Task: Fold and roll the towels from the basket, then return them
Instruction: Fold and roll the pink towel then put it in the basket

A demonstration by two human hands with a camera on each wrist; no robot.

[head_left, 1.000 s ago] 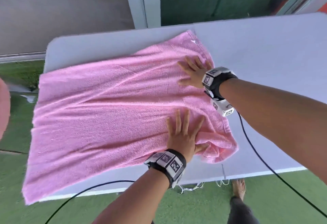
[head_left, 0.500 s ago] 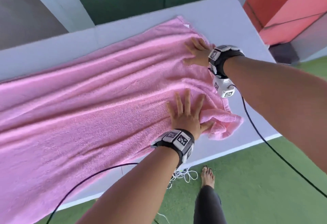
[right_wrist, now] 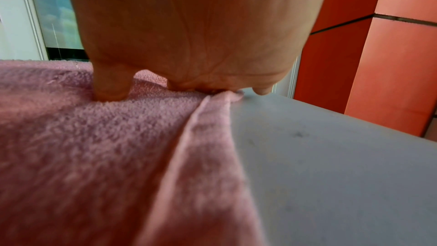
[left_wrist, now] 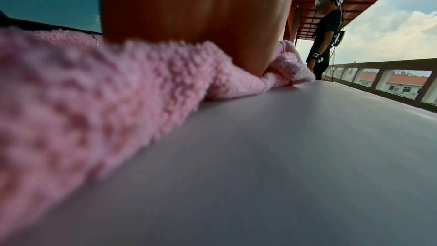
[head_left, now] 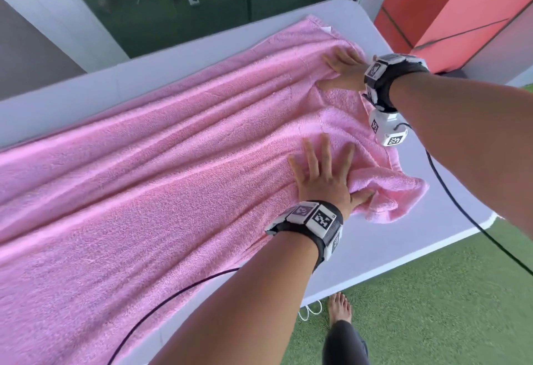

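Head view: your pink towel (head_left: 161, 180) spread across the white table (head_left: 450, 191), small white label (head_left: 126, 29) at its far corner, writing unreadable, your left hand (head_left: 323, 180) flat, fingers splayed, near right end, your right hand (head_left: 343, 72) flat farther off; wrist views: palms pressing terry, holding nothing.

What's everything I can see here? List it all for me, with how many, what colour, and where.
towel: one, pink, spread along the table, its right end bunched.
table: one, pale grey, under the towel.
cables: two, black, trailing from the wrist bands.
second person: one, in black, standing beyond the table.
wall: orange-red, far right.
left hand: fingers spread, pressing the towel's near side.
right hand: flat on the towel's far edge.
bare foot: one, on green ground.
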